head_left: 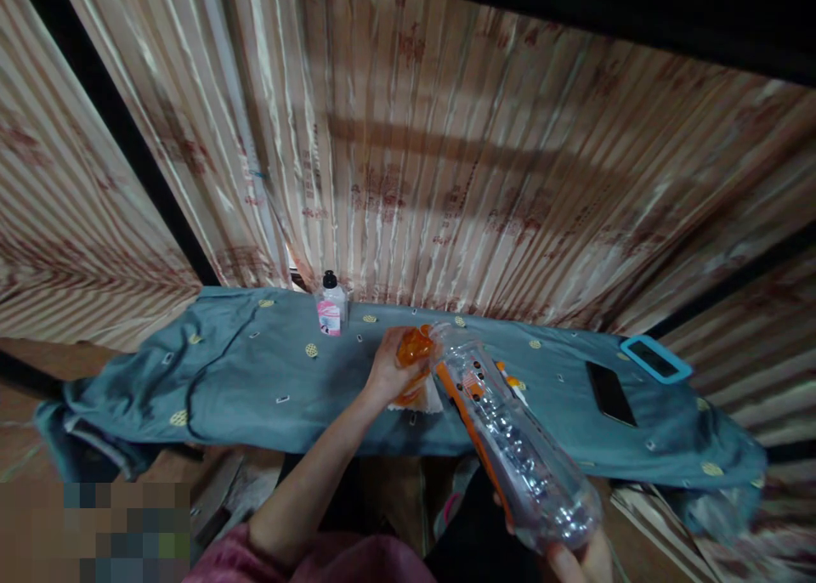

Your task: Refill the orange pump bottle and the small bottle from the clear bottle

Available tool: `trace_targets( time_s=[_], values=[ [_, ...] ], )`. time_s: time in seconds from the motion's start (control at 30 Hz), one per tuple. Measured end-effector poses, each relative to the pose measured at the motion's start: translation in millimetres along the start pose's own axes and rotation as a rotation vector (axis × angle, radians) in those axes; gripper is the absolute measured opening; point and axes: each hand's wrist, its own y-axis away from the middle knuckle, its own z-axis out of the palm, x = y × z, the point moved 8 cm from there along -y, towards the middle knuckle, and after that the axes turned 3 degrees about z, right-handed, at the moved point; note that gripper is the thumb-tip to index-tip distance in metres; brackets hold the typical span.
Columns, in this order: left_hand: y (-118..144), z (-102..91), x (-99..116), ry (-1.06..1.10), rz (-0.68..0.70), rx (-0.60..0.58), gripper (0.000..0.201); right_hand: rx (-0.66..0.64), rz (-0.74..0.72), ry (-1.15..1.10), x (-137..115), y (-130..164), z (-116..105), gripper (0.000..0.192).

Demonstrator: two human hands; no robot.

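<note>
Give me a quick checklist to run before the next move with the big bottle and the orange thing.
1. Right hand has a grip on the base of the clear plastic bottle: ok.
2. Bottle tilted, neck toward the left hand: ok.
3. Left hand grips the orange container over the blue cloth: ok.
4. Bottle mouth lined up with the orange container: cannot tell, the spot is blurred.
5. Small pink-labelled bottle stands upright, apart from the hands: ok.
6. Black phone lies on the cloth close to the tilted bottle, where a spill could reach it: not ok.
</note>
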Motion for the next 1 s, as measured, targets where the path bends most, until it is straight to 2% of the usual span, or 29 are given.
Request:
trace_targets(
  time_s=[0.1, 0.23, 0.43, 0.57, 0.73, 0.87, 1.0],
  values=[
    [-1.1, -1.1, -2.8, 0.045, -0.007, 0.006, 0.04, 0.037, 0.007, -0.017, -0.3, -0.4, -2.6, 0.083],
    [-2.1, -1.6, -6.1, 0.1, -0.04, -0.023, 0.043, 0.023, 0.033, -0.043, -2.5, 1.4, 2.3, 0.08],
    [-2.4, -5.5, -3.3, 0.074, -0.076, -0.028, 0.039, 0.016, 0.104, -0.07, -3.4, 4.9, 4.7, 0.08],
    [-3.4, -7.0, 1.4, 0.026, -0.05, -0.021, 0.037, 0.023, 0.062, -0.057, -4.4, 3.9, 2.5, 0.078],
    [-4.4, -10.5, 5.6, -0.065, 0.007, 0.023, 0.036, 0.02, 0.038, -0.065, -13.0, 3.7, 11.8, 0.074],
    [-4.1, -10.0, 8.2, -0.114, 0.023, -0.008, 0.034, -0.013, 0.015, -0.076, -23.3, 5.1, 23.5, 0.073],
    [-4.4, -10.2, 11.3, -0.15, 0.041, -0.041, 0.031, -0.015, 0.019, -0.104, -24.6, 4.6, 24.3, 0.075]
  ],
)
